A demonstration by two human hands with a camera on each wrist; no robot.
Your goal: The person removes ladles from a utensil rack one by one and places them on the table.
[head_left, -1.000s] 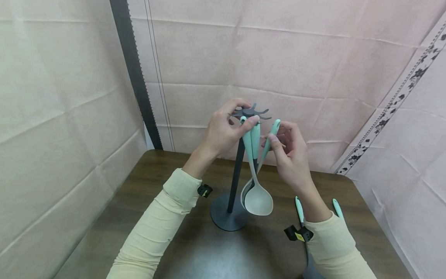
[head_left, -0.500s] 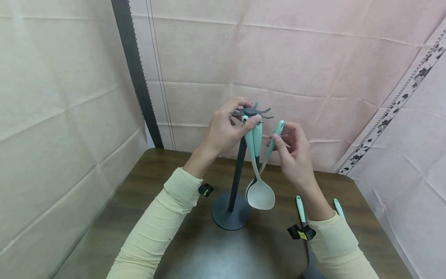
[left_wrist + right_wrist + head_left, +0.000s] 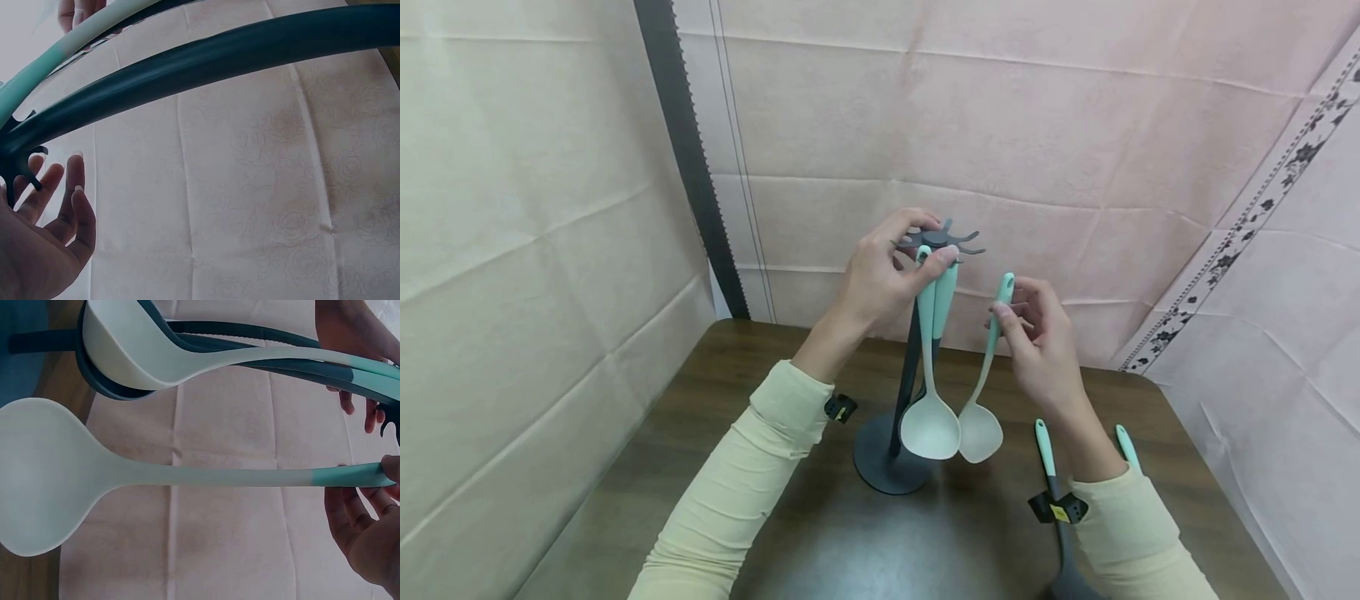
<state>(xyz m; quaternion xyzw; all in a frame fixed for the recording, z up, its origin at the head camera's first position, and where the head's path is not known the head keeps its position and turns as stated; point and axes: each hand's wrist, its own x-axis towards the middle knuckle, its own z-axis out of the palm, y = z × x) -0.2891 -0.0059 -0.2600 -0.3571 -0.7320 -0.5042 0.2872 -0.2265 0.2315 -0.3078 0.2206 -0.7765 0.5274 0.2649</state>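
My left hand (image 3: 883, 271) grips the hooked top of a dark utensil stand (image 3: 910, 367), its thumb lying across the mint handles hanging there. A white ladle (image 3: 930, 425) with a mint handle hangs in front, and a dark ladle (image 3: 112, 392) hangs behind it. Beside them, my right hand (image 3: 1041, 337) pinches the mint handle of a white serving spoon (image 3: 980, 433) near its top end. The spoon hangs bowl down, apart from the stand's hooks (image 3: 970, 239). In the right wrist view, its broad bowl (image 3: 44, 475) shows in full.
On the wooden table (image 3: 760, 500), a dark-ended utensil with a mint handle (image 3: 1045, 446) lies under my right forearm. Another mint handle (image 3: 1126, 446) shows beyond the sleeve, its other end hidden. Patterned cloth (image 3: 1037, 125) hangs behind the table.
My right hand has moved right and slightly down with the serving spoon. The spoon's bowl has come out from behind the hanging ladles, which have swung left. My left hand stays on the stand.
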